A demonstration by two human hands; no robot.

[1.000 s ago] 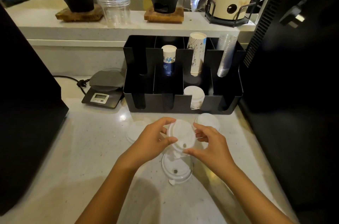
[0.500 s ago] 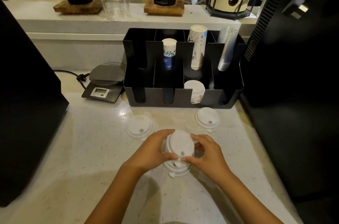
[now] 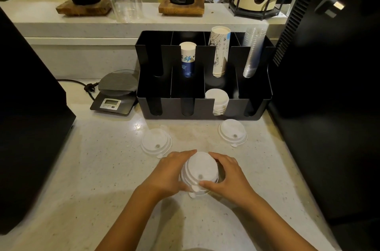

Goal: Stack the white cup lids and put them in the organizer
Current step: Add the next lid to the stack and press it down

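My left hand [image 3: 168, 172] and my right hand [image 3: 228, 174] both grip a white cup lid [image 3: 200, 167], pressed down onto another lid on the counter; only the lower lid's tab and rim show. A loose white lid [image 3: 156, 141] lies to the left just beyond my hands. Another loose lid [image 3: 232, 132] lies to the right near the organizer. The black organizer [image 3: 255, 104] stands behind them, with a stack of white lids [image 3: 217, 98] in its third front slot.
The organizer's back slots hold paper cups [image 3: 187, 58], taller paper cups [image 3: 219, 49] and clear plastic cups [image 3: 252, 53]. A digital scale [image 3: 115, 92] sits left of it. Black machines [image 3: 30, 111] flank the counter on both sides. A raised ledge behind carries a clear jar [image 3: 125, 2].
Both hands have lowered the held lid toward me and down onto the lid lying on the counter. The two loose lids now show beyond the hands.
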